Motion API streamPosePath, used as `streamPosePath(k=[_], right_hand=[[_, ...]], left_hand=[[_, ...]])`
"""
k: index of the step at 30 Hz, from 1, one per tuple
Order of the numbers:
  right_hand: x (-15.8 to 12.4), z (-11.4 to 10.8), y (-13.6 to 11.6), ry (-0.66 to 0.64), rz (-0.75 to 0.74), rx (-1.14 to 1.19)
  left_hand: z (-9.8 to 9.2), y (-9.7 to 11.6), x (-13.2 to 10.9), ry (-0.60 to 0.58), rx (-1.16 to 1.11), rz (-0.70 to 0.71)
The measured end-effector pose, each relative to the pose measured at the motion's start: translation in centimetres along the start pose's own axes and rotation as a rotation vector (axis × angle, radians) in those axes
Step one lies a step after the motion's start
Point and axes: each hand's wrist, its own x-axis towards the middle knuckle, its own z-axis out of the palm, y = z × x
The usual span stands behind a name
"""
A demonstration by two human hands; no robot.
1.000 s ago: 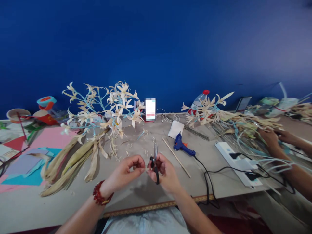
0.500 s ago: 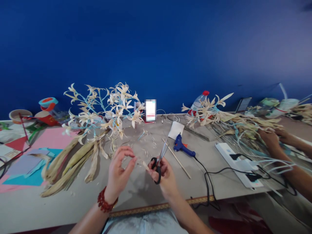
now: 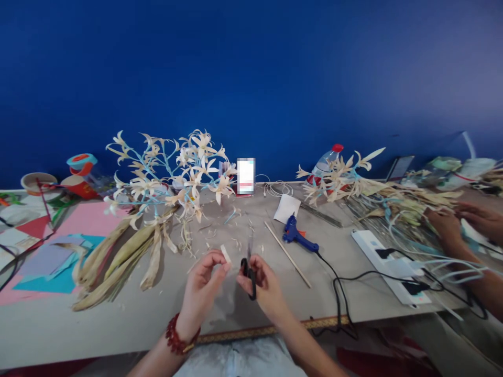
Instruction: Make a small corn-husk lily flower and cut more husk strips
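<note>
Between the thumb and fingers of my left hand (image 3: 206, 275) a small pale strip (image 3: 226, 253), like a piece of corn husk, is pinched upright. My right hand (image 3: 265, 285) is closed around the black handles of a pair of scissors (image 3: 250, 264), their blades pointing away from me and looking nearly together. Both hands hover over the front of the table, close together but apart. Small pale trimmings (image 3: 236, 243) lie scattered beyond them. To the left, dried corn husks (image 3: 129, 267) are spread out beneath a bunch of husk flowers (image 3: 192, 173) on light blue stems.
Right of my hands lie a thin wooden stick (image 3: 288, 255) and a blue glue gun (image 3: 299, 236), its black cord running toward a white power strip (image 3: 387, 267). A co-worker's hands (image 3: 446, 225) handle husks at the far right. Coloured paper (image 3: 43, 280) covers the left.
The pale strip has passed from my right hand's fingers into my left hand. The scissors have swung more upright, and their blades look closer together. The view has shifted slightly.
</note>
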Motion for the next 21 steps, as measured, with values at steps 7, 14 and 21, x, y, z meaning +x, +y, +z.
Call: streamPosePath(k=[7,14,21], right_hand=[[-2.0,-1.5,0.9,-0.314,0.187,-0.029],[-2.0,-1.3,0.9,-0.302,0.216,-0.037],[-2.0,-1.4,1.1,-0.302,0.233,-0.053]], left_hand=[[-0.4,0.2,0.4,-0.034,-0.108,-0.061],[-0.3,0.3,0.6,-0.051,-0.133,-0.071],[-0.6,0.3,0.6,-0.065,-0.118,-0.08]])
